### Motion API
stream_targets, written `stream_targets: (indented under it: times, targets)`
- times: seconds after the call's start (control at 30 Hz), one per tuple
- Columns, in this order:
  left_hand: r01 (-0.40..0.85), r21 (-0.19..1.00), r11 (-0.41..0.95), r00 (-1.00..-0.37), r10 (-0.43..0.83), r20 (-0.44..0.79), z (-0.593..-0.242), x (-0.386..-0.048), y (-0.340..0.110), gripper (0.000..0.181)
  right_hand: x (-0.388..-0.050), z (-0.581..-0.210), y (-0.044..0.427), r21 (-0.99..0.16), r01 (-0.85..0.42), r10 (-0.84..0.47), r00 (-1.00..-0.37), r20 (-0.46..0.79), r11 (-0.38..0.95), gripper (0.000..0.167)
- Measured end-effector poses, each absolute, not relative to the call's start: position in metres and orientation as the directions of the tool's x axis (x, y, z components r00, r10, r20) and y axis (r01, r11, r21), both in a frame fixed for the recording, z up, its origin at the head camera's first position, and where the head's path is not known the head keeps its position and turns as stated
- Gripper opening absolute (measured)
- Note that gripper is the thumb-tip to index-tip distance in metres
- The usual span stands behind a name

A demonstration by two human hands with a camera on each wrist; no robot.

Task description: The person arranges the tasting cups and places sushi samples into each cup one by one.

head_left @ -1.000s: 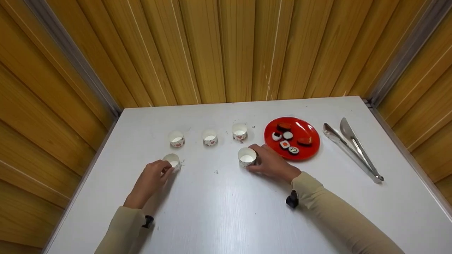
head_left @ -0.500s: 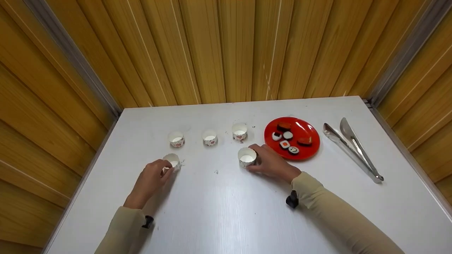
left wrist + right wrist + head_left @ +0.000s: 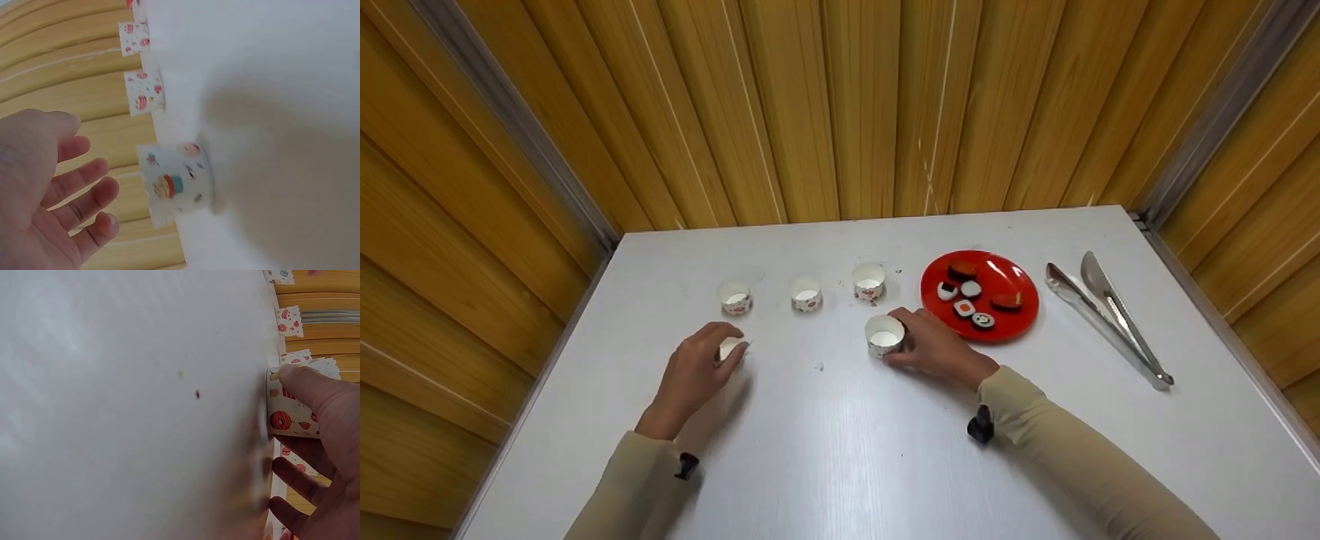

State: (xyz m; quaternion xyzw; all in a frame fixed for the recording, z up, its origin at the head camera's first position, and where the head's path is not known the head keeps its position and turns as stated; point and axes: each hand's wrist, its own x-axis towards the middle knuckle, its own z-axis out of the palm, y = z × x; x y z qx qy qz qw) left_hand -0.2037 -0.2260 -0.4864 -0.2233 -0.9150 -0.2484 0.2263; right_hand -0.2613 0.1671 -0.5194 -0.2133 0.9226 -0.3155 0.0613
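Note:
My left hand [image 3: 694, 375] hovers over the front-left paper baking cup [image 3: 175, 183], its fingers relaxed and apart from the cup in the left wrist view. That cup is white with a cupcake print and stands upright; the hand partly covers it in the head view. On the other side, my right hand [image 3: 941, 346] grips a second baking cup [image 3: 884, 335] by its side, thumb in front. In the right wrist view this cup [image 3: 289, 410] shows doughnut prints and stands upright on the table.
Behind are three more baking cups in a row: left [image 3: 735, 298], middle [image 3: 807, 296] and right [image 3: 869, 282]. A red plate [image 3: 1015, 324] bears several sushi pieces. Metal tongs [image 3: 1097, 279] lie at the right. Wood-look panels [image 3: 795, 112] rise behind the table.
My left hand has let go of the front-left baking cup and shifted slightly right, its fingers spreading. The right hand stays on its cup, unmoved.

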Motion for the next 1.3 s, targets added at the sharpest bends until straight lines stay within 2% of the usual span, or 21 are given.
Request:
stream_targets:
  times: [0.43,0.83,1.07,1.3]
  targets:
    - [0.592,0.331,0.735,-0.766,0.385,0.516,-0.470,-0.216,-0.175,0.013,-0.260,-0.520,0.167,-0.617,-0.355,-0.430,-0.902,0.030,0.702,0.058]
    - [0.677,0.316,0.665,-0.707,0.467,0.531,-0.460,-0.226,-0.131,0.017,-0.260,-0.520,0.167,-0.617,-0.366,-0.435,-0.900,0.044,0.696,0.057]
    - [0.692,0.306,0.654,-0.706,0.524,0.477,-0.458,-0.231,-0.102,0.020,-0.260,-0.520,0.167,-0.627,-0.363,-0.433,-0.900,0.045,0.689,0.057]
    - [0.728,0.279,0.627,-0.678,0.596,0.430,-0.462,-0.237,-0.079,0.022,-0.260,-0.519,0.167,-0.630,-0.376,-0.440,-0.896,0.060,0.679,0.056]
